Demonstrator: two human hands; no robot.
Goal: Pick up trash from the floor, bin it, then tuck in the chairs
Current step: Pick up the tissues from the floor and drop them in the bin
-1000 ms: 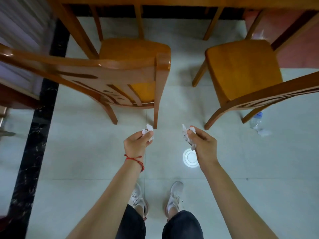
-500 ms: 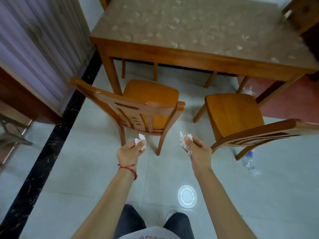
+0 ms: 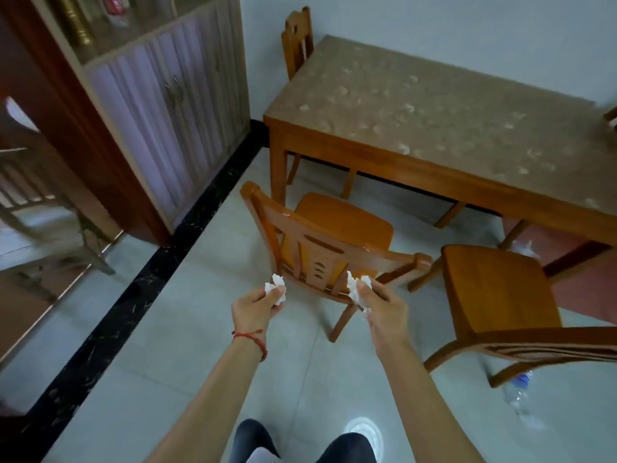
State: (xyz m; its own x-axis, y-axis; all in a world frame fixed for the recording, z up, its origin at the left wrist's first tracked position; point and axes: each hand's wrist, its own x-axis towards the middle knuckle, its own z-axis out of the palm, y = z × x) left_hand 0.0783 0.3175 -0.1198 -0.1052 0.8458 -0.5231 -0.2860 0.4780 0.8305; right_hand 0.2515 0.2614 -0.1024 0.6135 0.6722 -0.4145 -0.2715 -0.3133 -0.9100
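Now upright: the view has lifted from the floor and shoes to the whole table (image 3: 434, 135) and the cabinet (image 3: 160, 105), so the person has likely straightened up from collecting, with both wads kept in hand throughout. Left hand (image 3: 255, 309) pinches a crumpled tissue (image 3: 276, 289) at the fingertips; right hand (image 3: 384, 310) pinches a second tissue wad (image 3: 359, 289). No bin in view, so binning comes next. A plastic bottle (image 3: 519, 394) lies on the floor under the right chair (image 3: 500, 295), well apart from the right hand. The left chair (image 3: 334, 242) stands pulled out, untucked.
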